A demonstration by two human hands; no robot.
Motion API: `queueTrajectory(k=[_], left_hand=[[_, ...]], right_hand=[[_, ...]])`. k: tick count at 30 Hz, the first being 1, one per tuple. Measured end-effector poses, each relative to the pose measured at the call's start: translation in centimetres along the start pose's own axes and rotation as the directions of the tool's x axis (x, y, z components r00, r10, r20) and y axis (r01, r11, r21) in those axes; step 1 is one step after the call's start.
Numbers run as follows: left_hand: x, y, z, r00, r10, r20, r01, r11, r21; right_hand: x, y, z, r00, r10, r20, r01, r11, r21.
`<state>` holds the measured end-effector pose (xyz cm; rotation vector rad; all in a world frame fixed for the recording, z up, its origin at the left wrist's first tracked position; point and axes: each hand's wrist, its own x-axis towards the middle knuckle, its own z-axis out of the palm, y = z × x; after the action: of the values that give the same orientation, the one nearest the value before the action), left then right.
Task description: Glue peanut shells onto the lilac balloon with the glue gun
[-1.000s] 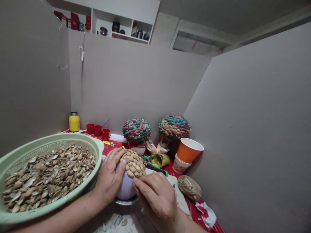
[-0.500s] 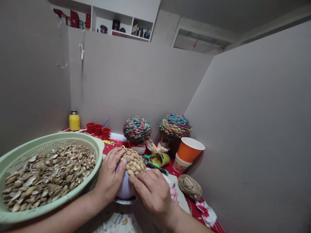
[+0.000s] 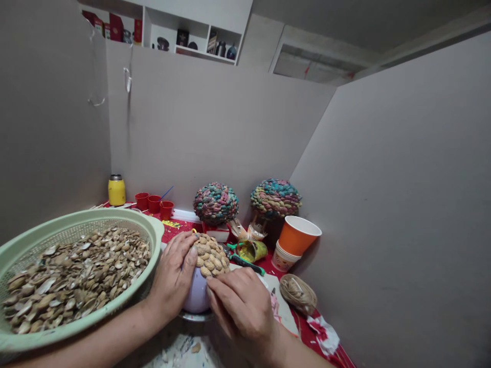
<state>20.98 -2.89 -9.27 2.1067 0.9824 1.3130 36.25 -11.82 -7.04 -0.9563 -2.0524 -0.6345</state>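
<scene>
A smooth purple ball (image 3: pixel 197 294) sits in front of me, its upper part covered with rows of tan peanut shells (image 3: pixel 210 257). My left hand (image 3: pixel 174 273) holds the ball from the left, fingers over the top and thumb along the shells. At the lower edge of the shells, the thumb and forefinger of my right hand (image 3: pixel 243 301) are pressed together against the ball. Whatever is between those fingertips is hidden. Under the ball shows the rim of a round metal support (image 3: pixel 195 317).
A green colander (image 3: pixel 151 255) full of shells (image 3: pixel 76 281) stands left. Behind are two colourful shell-covered domes (image 3: pixel 216 203) (image 3: pixel 276 198), red cups (image 3: pixel 154 204), a yellow bottle (image 3: pixel 116 190) and a tipped paint cup (image 3: pixel 252 251). Paper tubs (image 3: pixel 299 235) and twine (image 3: pixel 298 293) lie right.
My right hand's fingertips have shifted very slightly at the edge of the shells. The left hand stays in place on the ball; the whole view has moved a little.
</scene>
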Motion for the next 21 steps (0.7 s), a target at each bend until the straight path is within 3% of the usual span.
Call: queueTrajectory(k=[7, 11, 15, 17, 19, 21], left_hand=[[0.1, -0.2, -0.1, 1.000, -0.008, 0.021, 0.009, 0.999, -0.032], [0.2, 0.0, -0.1, 1.000, -0.028, -0.003, 0.028, 0.998, -0.063], [-0.3, 1.5, -1.0, 0.996, -0.038, -0.084, 0.030, 0.995, -0.100], [-1.4, 2.8, -1.8, 0.990, 0.037, -0.138, -0.055, 0.990, -0.127], [-3.0, 4.1, -2.5, 0.965, 0.217, -0.149, -0.240, 0.958, -0.155], [-4.9, 4.9, -2.6, 0.880, 0.471, -0.063, -0.473, 0.855, -0.211]], right_hand=[[-0.7, 0.2, -0.7, 0.991, -0.015, 0.129, 0.026, 0.996, -0.089], [-0.2, -0.3, -2.4, 0.999, 0.029, 0.031, -0.028, 0.999, -0.024], [0.1, -1.3, -4.6, 0.979, 0.187, -0.077, -0.183, 0.981, 0.057], [0.0, -1.9, -5.6, 0.950, 0.295, -0.106, -0.284, 0.953, 0.106], [-0.5, -2.2, -6.2, 0.919, 0.383, -0.097, -0.373, 0.921, 0.113], [-1.7, -2.1, -6.5, 0.892, 0.449, -0.053, -0.448, 0.893, 0.034]])
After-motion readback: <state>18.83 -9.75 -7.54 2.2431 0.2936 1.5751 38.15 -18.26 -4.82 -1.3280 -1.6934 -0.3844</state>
